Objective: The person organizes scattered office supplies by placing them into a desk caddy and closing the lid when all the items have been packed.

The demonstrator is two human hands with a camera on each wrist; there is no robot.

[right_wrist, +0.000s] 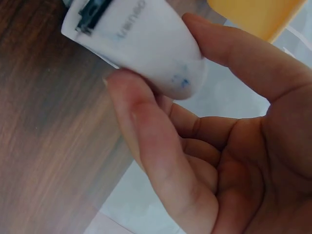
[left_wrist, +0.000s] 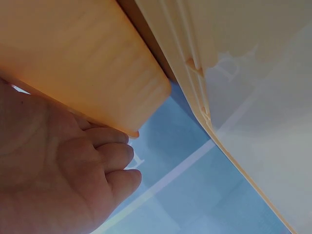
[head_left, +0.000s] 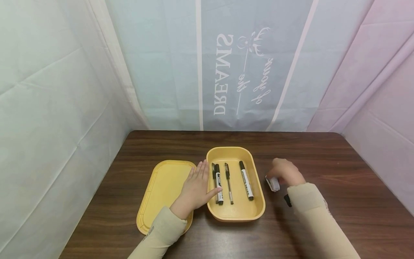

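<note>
Nearest are two cream fabric sleeves [head_left: 166, 228], one on each forearm. Under the left forearm, a flat yellow plastic lid [head_left: 166, 190] with rounded corners and a ridged border lies on the dark brown wood-grain table [head_left: 336, 169]. The left hand [head_left: 195, 190] rests along the left wall of a deep yellow plastic box [head_left: 237, 212], its four fingers straight and close together, its thumb stretched apart over the rim; whether the thumb touches a pen is unclear. Inside lie two white-and-black markers [head_left: 246, 181] and two slim black-capped pens [head_left: 229, 183]; one marker and one pen are side by side near the left wall. To the right of the box, the right hand [head_left: 286, 172] pinches a small white plastic stapler-like object [head_left: 274, 185] between thumb and forefinger, just above or on the table. Farthest hangs a pale blue fabric backdrop [head_left: 181, 72] with white lettering [head_left: 223, 75]
</note>
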